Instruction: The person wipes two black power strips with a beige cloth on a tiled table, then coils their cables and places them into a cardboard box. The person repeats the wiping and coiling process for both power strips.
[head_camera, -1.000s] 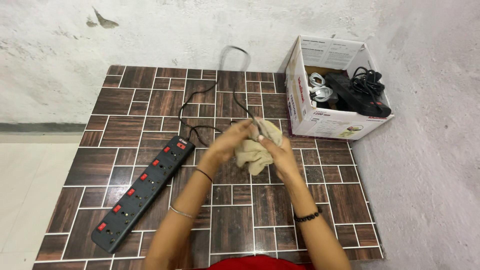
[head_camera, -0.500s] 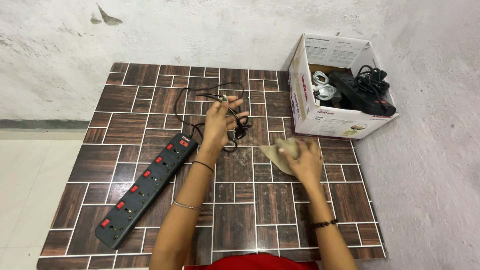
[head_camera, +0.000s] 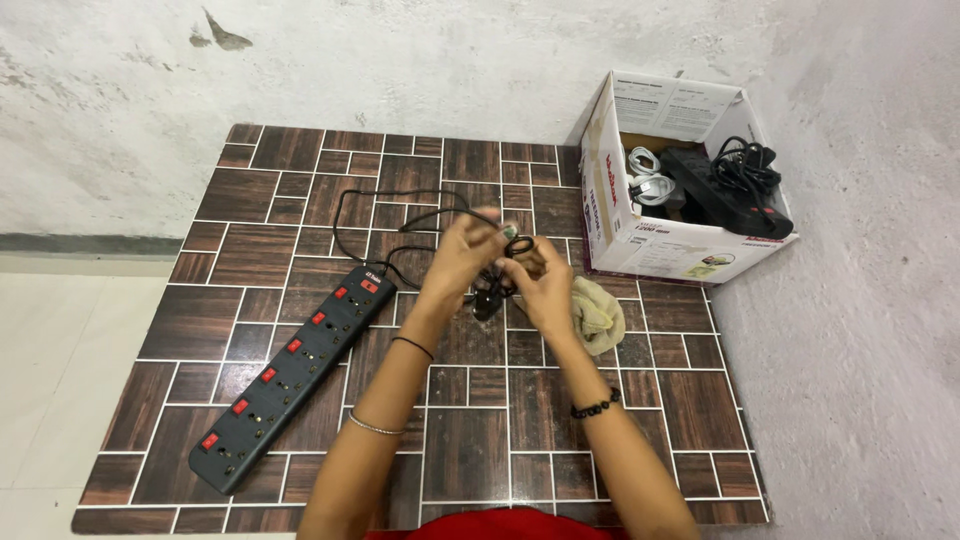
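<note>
Head view: the strip (head_camera: 290, 375) lies slantwise at the table's (head_camera: 480, 450) left, where it lay before. Its cord (head_camera: 375, 205) loops across the tiles to the middle, flatter than a moment ago. The left hand (head_camera: 462, 255) has dropped lower, fingers pinched on the cord's bunched end. The right hand (head_camera: 543, 283) has let go of the cloth (head_camera: 596, 312) and now grips that same bundle. The cloth lies crumpled just beside it, near the box (head_camera: 660, 245).
</note>
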